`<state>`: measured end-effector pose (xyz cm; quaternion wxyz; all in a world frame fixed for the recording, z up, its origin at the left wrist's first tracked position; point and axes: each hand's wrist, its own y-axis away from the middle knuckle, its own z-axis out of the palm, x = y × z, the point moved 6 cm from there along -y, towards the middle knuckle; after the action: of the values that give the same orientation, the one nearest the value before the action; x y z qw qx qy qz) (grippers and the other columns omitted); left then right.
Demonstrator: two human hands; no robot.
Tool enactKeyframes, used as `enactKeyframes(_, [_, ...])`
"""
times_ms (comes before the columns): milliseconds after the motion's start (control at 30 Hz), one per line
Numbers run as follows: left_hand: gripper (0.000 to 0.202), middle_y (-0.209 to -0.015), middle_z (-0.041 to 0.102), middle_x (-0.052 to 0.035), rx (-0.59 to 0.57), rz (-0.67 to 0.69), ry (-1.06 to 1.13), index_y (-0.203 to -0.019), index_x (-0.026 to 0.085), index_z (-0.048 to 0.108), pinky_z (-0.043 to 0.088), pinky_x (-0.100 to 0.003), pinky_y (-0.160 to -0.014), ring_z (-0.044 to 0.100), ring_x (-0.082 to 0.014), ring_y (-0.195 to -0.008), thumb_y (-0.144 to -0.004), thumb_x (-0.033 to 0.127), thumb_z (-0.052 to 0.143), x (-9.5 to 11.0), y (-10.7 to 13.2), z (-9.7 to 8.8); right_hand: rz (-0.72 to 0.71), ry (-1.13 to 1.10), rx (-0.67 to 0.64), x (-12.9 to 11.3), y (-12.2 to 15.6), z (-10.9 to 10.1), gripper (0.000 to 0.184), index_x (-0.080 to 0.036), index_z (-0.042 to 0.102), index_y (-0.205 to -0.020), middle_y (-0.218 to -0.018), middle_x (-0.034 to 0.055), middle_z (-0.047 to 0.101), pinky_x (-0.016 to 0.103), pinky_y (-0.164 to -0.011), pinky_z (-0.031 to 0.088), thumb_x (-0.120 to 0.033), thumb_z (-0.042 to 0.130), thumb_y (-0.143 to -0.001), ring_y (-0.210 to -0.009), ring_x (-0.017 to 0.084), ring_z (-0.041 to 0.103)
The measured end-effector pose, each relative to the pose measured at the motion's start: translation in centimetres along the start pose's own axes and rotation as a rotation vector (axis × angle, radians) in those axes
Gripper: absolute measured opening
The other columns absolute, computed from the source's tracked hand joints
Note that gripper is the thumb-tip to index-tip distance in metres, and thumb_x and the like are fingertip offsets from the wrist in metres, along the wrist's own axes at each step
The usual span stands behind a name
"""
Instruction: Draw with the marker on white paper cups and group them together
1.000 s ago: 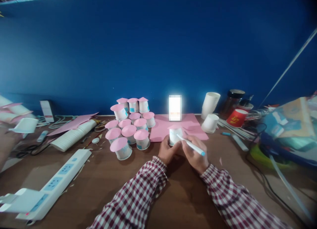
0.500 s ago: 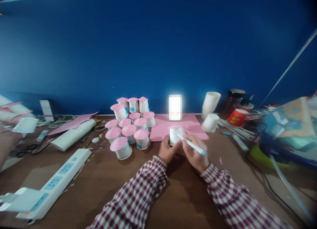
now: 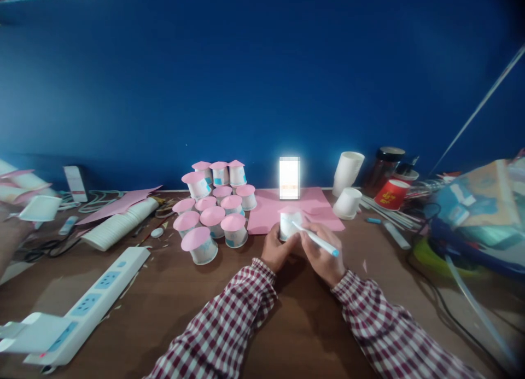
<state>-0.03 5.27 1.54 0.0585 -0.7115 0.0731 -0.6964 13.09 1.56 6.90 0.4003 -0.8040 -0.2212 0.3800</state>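
My left hand (image 3: 278, 249) is closed around the lower left side of a white paper cup (image 3: 288, 226), which stands upside down with a pink paper top. In my right hand (image 3: 322, 253) is a white marker pen (image 3: 320, 241) with a light blue end. Its tip meets the side of the cup, where faint blue lines show. Several similar cups with pink cone tops (image 3: 212, 217) and blue markings stand grouped to the left of my hands. A pink paper sheet (image 3: 262, 215) lies on the table behind the held cup.
A stack of white cups (image 3: 348, 174) and a single upturned white cup (image 3: 348, 202) stand at the back right, near a red cup (image 3: 391, 194). A white power strip (image 3: 92, 308) lies front left. Behind it are a long cup stack (image 3: 121, 223) and a person's blurred hand holding capped cups.
The view has shifted very slightly. My hands, the cup and the marker pen keep nearly the same position, with the pen tip still at the cup's side.
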Motion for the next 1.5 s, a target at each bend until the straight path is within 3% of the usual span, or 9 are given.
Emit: enactKeyframes(1500, [0.041,-0.095,0.067,-0.0089,0.022,-0.004,-0.039,-0.104,0.011,0.061,0.048,-0.028,-0.075,0.060,-0.0185,-0.082,-0.071,0.035,0.067,-0.36,-0.03,-0.12,-0.010,0.012,-0.004,-0.10,-0.16,-0.03,0.011,-0.019,0.059,-0.092,-0.083,0.0057,0.065,0.030,-0.074,0.052,-0.025,0.052,-0.086,-0.078,0.017,0.063])
